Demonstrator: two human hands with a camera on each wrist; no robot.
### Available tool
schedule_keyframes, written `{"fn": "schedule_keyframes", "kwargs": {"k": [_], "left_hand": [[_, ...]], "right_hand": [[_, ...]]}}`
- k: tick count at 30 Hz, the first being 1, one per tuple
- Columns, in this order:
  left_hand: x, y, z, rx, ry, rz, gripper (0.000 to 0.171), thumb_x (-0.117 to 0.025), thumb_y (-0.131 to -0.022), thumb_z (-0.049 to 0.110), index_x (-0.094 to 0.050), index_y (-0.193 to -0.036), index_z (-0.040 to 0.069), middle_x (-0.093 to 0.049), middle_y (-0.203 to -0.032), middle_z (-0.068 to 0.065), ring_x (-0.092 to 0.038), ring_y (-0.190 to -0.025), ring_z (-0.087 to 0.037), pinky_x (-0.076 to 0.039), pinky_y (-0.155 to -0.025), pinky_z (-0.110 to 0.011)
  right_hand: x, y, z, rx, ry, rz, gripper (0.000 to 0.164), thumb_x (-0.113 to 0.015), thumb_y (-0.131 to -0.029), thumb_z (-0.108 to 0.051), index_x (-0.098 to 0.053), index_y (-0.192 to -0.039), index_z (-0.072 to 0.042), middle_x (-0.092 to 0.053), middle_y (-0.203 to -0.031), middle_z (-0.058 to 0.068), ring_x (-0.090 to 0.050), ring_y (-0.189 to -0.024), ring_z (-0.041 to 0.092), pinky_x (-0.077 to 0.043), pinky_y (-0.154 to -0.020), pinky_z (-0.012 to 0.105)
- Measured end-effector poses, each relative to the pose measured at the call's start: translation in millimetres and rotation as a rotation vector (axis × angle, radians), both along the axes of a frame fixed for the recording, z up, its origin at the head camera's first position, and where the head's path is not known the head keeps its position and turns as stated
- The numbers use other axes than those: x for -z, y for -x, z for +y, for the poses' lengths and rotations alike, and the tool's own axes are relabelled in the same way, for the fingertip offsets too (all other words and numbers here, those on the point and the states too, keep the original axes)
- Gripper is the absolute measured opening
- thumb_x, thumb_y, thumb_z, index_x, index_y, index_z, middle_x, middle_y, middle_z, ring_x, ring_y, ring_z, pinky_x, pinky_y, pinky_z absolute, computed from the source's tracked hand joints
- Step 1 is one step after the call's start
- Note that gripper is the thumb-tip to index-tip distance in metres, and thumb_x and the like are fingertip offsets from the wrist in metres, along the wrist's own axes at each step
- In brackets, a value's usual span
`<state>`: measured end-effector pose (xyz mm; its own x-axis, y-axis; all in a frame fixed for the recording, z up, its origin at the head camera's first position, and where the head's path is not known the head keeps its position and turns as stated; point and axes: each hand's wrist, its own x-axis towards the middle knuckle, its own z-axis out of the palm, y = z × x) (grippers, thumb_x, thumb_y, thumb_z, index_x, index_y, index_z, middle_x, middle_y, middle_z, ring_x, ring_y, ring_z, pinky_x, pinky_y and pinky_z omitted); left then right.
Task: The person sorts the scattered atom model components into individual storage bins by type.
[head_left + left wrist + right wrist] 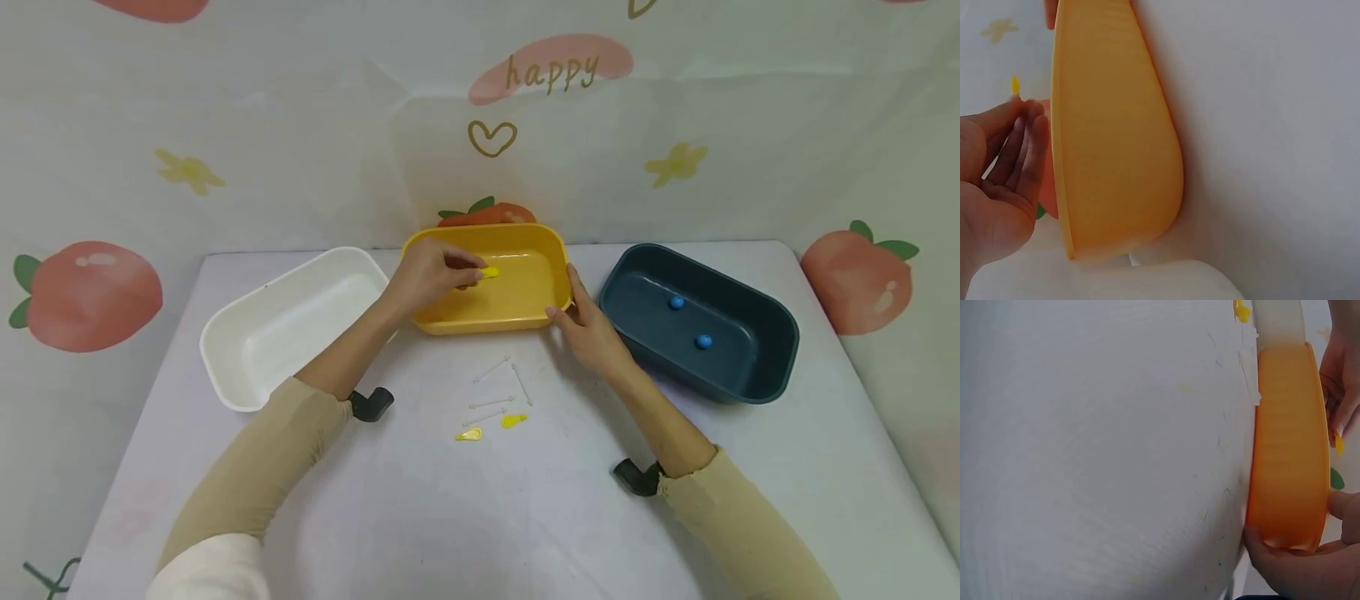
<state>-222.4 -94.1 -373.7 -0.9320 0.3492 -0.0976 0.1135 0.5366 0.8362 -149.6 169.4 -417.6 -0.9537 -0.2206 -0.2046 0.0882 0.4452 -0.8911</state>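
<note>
Over the left half of the yellow bin (491,325), my left hand (433,273) pinches a small yellow piece (489,272) between thumb and fingertips. The piece pokes out past the fingertips in the left wrist view. My right hand (592,332) grips the bin's right end, thumb at the near rim and fingers along the side. In the right wrist view its fingers (1266,556) lie around the bin's end. Two flat yellow teardrop-shaped pieces, one on the left (469,434) and one on the right (513,421), lie on the table before the bin.
Several thin whitish sticks (492,402) lie near the yellow pieces. A white bin (225,350) stands at the left, partly behind my left forearm. At the right a dark blue bin (783,350) holds two blue balls (703,342). A printed cloth (360,167) hangs behind the table.
</note>
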Motion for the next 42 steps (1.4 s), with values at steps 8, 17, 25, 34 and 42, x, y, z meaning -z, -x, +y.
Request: {"fn": "schedule_keyframes", "kwargs": {"k": [8,17,25,34,42], "left_hand": [[6.8,10.3,12,0.038,0.034,0.036,0.017,-0.077,-0.089,0.017,-0.078,-0.102,0.007,-0.074,-0.092,-0.005,-0.066,-0.077,-0.018,-0.055,-0.073,-0.028],[19.2,17.9,26,0.053,0.087,0.009,0.017,-0.074,-0.091,0.02,-0.079,-0.104,0.01,-0.073,-0.097,-0.001,-0.062,-0.085,-0.016,-0.053,-0.079,-0.026],[23.8,27.6,32,0.049,0.135,-0.024,0.017,-0.076,-0.089,0.018,-0.079,-0.103,0.009,-0.073,-0.099,-0.003,-0.059,-0.086,-0.019,-0.05,-0.077,-0.027],[35.7,34.3,35,0.096,0.166,-0.033,0.015,-0.074,-0.09,0.014,-0.078,-0.102,0.007,-0.073,-0.099,-0.006,-0.058,-0.09,-0.021,-0.048,-0.083,-0.028],[44.8,37.9,38,0.077,0.207,-0.019,0.015,-0.077,-0.088,0.018,-0.079,-0.1,0.008,-0.074,-0.097,-0.004,-0.058,-0.089,-0.019,-0.045,-0.081,-0.027]], "right_hand": [[-0.5,0.7,0,0.005,0.006,-0.001,0.075,-0.051,-0.105,-0.032,0.0,-0.16,-0.028,-0.006,-0.166,0.001,-0.022,-0.149,0.023,-0.022,-0.118,0.039],[-0.4,0.9,-1,0.007,-0.018,-0.008,0.075,-0.051,-0.105,-0.03,0.0,-0.16,-0.029,-0.006,-0.165,0.001,-0.022,-0.149,0.022,-0.022,-0.118,0.04],[0.8,1.9,0,-0.002,-0.023,-0.003,0.074,-0.05,-0.105,-0.032,0.0,-0.16,-0.029,-0.006,-0.165,0.001,-0.021,-0.149,0.023,-0.021,-0.118,0.04],[-0.2,0.9,0,-0.003,-0.036,0.001,0.073,-0.049,-0.105,-0.032,0.0,-0.16,-0.029,-0.006,-0.165,0.001,-0.018,-0.15,0.022,-0.02,-0.119,0.041],[-1.0,0.7,0,-0.005,-0.048,-0.001,0.074,-0.049,-0.105,-0.033,0.001,-0.159,-0.03,-0.006,-0.165,0.001,-0.018,-0.15,0.022,-0.02,-0.119,0.041]]}}
